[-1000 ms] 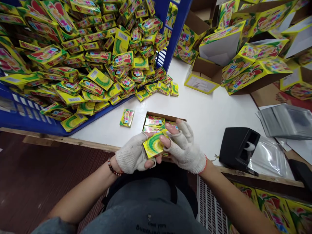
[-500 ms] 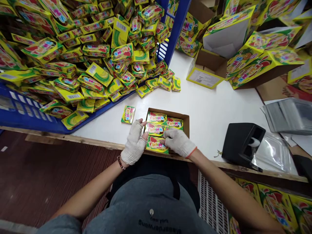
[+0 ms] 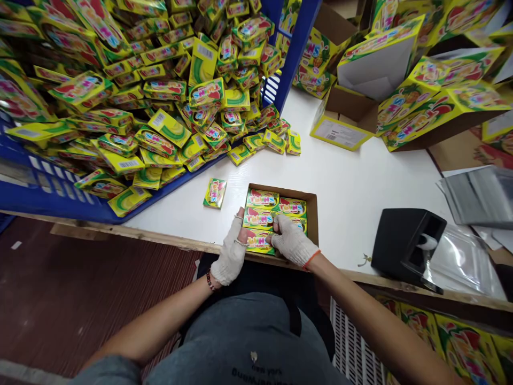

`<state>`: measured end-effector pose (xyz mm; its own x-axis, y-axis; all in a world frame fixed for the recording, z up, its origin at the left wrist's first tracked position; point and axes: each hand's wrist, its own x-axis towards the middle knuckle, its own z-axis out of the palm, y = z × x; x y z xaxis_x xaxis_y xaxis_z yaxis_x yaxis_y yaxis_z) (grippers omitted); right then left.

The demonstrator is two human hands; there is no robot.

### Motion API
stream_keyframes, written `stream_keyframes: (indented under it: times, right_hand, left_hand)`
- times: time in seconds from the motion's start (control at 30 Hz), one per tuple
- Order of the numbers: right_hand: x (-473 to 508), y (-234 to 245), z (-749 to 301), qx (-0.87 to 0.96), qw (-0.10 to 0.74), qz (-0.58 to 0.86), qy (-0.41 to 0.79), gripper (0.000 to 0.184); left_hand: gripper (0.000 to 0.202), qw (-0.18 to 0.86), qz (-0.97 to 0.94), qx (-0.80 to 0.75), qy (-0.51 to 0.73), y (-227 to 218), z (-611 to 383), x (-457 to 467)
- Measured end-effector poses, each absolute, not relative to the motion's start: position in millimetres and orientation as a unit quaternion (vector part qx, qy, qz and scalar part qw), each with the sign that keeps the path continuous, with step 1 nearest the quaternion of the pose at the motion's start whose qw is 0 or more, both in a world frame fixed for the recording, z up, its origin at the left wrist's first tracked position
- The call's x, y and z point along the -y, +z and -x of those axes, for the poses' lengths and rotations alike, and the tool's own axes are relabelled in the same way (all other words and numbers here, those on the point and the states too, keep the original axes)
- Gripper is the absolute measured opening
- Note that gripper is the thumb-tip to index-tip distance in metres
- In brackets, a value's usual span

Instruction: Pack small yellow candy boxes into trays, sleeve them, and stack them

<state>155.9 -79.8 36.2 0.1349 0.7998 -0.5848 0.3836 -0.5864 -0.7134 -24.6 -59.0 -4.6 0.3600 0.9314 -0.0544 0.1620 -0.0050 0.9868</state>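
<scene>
Gloved hands at a part-filled carton on the worktop edge.
Left hand (image 3: 231, 251) and right hand (image 3: 292, 243), grip of each pinching the nearest small yellow packet (image 3: 259, 241) in the brown carton (image 3: 313, 211); worktop (image 3: 352, 198) white; loose packet (image 3: 215, 192) just left; black dispenser (image 3: 406, 243) right; blue crate (image 3: 52, 198) heaped with packets beyond.

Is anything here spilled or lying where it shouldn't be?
Yes. One small pack lies alone on the white table, left of the cardboard tray. A few more packs have tumbled from the heap in the blue crate onto the table.
</scene>
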Motion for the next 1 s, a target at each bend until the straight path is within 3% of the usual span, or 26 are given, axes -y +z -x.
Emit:
stream_keyframes:
  times: [0.07,0.13,0.23,0.3,0.43,0.53,0.63,0.83,0.9,1.0]
  right_hand:
    - [80.5,37.0,-153.6,0.414,0.2,0.719,0.521,0.029]
    - [82.9,38.4,-152.9,0.407,0.197,0.714,0.534,0.026]
    - [86.0,40.1,-155.8,0.405,0.195,0.716,0.535,0.022]
    - [85.3,43.5,-162.0,0.426,0.221,0.72,0.501,0.018]
    - [74.6,65.1,-183.3,0.557,0.341,0.699,0.29,0.003]
    - [62.5,90.5,-197.0,0.62,0.372,0.663,0.194,0.01]
    - [54.2,113.6,-203.6,0.668,0.345,0.628,0.199,0.02]
    - [56.6,135.8,-215.7,0.691,0.16,0.63,0.317,0.018]
    - [59.5,136.8,-219.6,0.678,0.174,0.637,0.323,0.015]
    - [62.5,129.9,-217.3,0.646,0.316,0.632,0.289,0.018]
  left_hand:
    - [0.063,0.514,-0.653,-0.443,0.335,-0.9,32.2,41.6]
    - [0.058,0.398,-0.708,-0.5,0.299,4.0,42.6,13.7]
    - [0.071,0.198,-0.739,-0.613,0.195,6.7,58.0,-31.1]
    - [0.074,0.165,-0.727,-0.647,0.158,6.0,64.5,-49.0]
    - [0.071,0.168,-0.747,-0.57,0.299,17.6,62.7,-39.5]
    - [0.077,0.156,-0.831,-0.39,0.365,41.0,47.7,-13.4]
    - [0.086,0.149,-0.886,-0.27,0.346,61.4,28.3,3.3]
    - [0.081,0.177,-0.911,-0.151,0.341,67.3,5.8,9.6]
    - [0.069,0.234,-0.896,-0.184,0.329,67.7,2.4,10.4]
    - [0.044,0.392,-0.813,-0.299,0.31,73.7,-4.6,9.6]
